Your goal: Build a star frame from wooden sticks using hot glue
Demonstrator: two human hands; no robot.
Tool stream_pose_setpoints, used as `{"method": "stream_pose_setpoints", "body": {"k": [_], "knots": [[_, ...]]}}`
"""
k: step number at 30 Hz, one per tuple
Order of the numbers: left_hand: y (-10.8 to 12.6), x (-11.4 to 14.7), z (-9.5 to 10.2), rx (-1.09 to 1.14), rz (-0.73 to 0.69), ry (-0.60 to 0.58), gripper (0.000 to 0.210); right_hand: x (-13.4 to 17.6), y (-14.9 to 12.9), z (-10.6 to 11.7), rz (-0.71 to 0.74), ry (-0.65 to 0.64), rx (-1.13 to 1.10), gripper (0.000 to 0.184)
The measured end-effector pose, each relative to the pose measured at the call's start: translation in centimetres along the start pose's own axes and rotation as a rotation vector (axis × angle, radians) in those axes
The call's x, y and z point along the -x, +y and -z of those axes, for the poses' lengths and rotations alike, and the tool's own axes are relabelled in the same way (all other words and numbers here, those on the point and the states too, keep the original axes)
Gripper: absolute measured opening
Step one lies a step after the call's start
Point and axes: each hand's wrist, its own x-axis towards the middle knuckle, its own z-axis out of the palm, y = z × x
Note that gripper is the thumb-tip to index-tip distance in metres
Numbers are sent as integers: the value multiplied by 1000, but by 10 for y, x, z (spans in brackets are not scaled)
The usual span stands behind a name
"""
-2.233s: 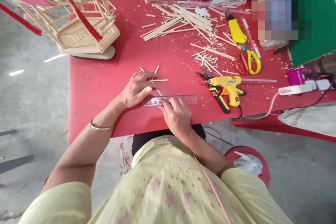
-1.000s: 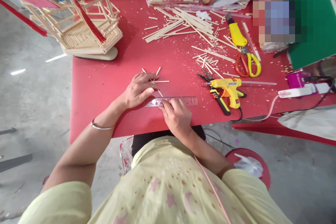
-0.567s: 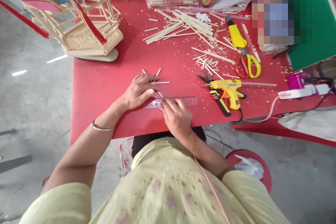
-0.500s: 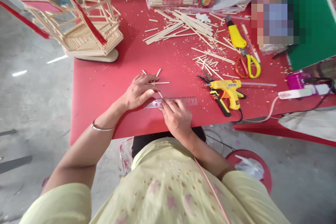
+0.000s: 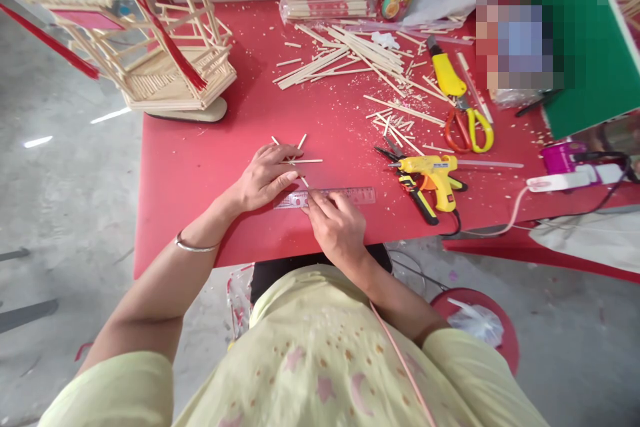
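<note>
My left hand [image 5: 270, 177] lies over thin wooden sticks [image 5: 310, 161] that cross like a star on the red table. Its fingers are stretched out, resting on the sticks, and cover part of the crossing. One stick [image 5: 304, 181] slants from under the left thumb toward the ruler. A clear plastic ruler [image 5: 361, 195] lies flat just below the sticks. My right hand [image 5: 337, 220] is closed over the ruler's middle, fingertips at its upper edge and thumb near the lower one. That slanting stick ends beside the right fingertips; whether they touch it is unclear.
To the right lie a yellow glue gun [image 5: 440, 173], pliers [image 5: 423, 203], scissors [image 5: 470, 130] and a yellow-handled cutter [image 5: 447, 73]. Loose sticks [image 5: 345, 57] and chips are scattered behind. A wooden stick pavilion model [image 5: 175, 73] with red tassels stands at the left edge.
Both hands keep almost the same place over the sticks and ruler. The whole view has shifted slightly; nothing has been taken up or let go.
</note>
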Motion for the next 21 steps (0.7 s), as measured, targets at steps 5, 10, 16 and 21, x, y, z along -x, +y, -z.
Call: {"method": "stream_pose_setpoints", "body": {"k": [5, 10, 16, 21], "knots": [[-2, 0, -1, -12, -15, 0, 39, -3, 1, 5, 18, -57, 12, 26], [-4, 1, -2, -19, -28, -7, 37, -8, 0, 10, 64, -65, 61, 25], [-3, 1, -2, -25, -40, 4, 38, -11, 0, 13, 96, -72, 79, 24], [-3, 2, -2, -28, -26, 3, 37, -11, 0, 13, 107, -71, 84, 24]]}}
